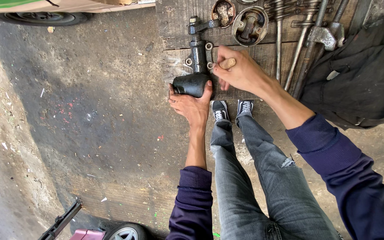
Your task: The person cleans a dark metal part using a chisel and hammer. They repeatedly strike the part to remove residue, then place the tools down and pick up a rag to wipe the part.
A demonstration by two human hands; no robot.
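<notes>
Soft daylight fills the scene, bright but with no hard glare. The ground (pixel 90 111) looks darker in the middle. Shadows are faint and blurry. The picture is sharp, and straight things bend near the edges.

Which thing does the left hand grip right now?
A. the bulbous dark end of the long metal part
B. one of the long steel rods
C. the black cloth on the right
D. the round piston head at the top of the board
A: the left hand wraps the rounded dark end of the metal part on the wooden board, while the right hand holds a small wooden handle beside it.
</notes>
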